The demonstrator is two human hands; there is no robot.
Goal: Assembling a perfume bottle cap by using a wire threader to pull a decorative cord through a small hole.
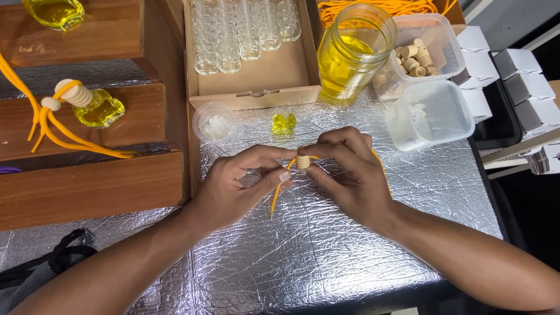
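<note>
While both hands — left hand (245,181), right hand (350,175) — pinch wooden cap (302,161) and orange cord (279,191), foil mat (326,256) lies open.

Seen from above a foil-covered table (326,256): left hand (236,184) and right hand (350,172) meeting at centre, fingertips pinching a small wooden cap (303,161) threaded on an orange cord (279,192). Just beyond, a small bottle of yellow liquid (283,123) beside a round cup of white plugs (214,123). Farther back, a glass jar of yellow liquid (353,55), a cardboard box of empty glass bottles (251,64), two clear plastic tubs (431,114). At left, wooden steps (87,186) bearing a finished corded bottle (96,105).
</note>
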